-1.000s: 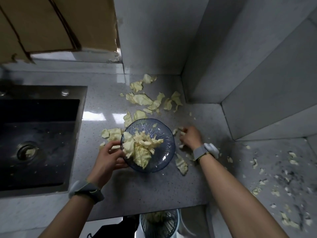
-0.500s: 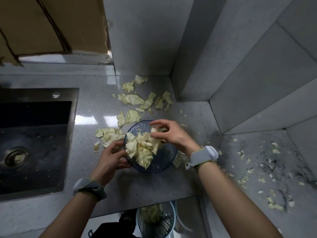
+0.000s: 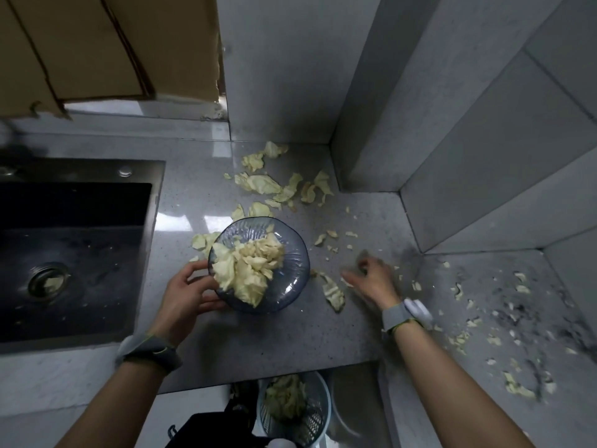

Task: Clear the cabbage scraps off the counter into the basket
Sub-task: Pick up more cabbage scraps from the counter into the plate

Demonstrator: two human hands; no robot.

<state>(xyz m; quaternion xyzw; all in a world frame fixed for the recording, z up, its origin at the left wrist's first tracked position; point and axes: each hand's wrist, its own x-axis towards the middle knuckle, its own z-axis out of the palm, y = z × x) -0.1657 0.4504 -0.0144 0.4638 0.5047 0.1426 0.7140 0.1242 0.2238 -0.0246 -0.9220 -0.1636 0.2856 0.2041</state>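
Pale cabbage scraps (image 3: pixel 261 184) lie scattered over the grey counter (image 3: pixel 290 337), thickest near the back wall. A blue glass bowl (image 3: pixel 290 273) sits mid-counter, heaped with cabbage pieces (image 3: pixel 248 270). My left hand (image 3: pixel 184 295) grips the bowl's left rim. Blurred by motion, my right hand (image 3: pixel 371 281) hovers low over the counter to the bowl's right, fingers spread, beside a larger leaf scrap (image 3: pixel 334 291). Below the counter's front edge stands a white mesh basket (image 3: pixel 318 412) holding cabbage.
A dark sink (image 3: pixel 71 253) is set into the counter at left, with a scrap in its drain. Tiled walls box in the back and right. More small scraps litter the dirty lower surface (image 3: pixel 504 318) at right. Cardboard (image 3: pixel 97 46) leans at the top left.
My right hand has left the bowl, where it dropped scraps, and swung out right over the counter. The left hand keeps its hold on the bowl.
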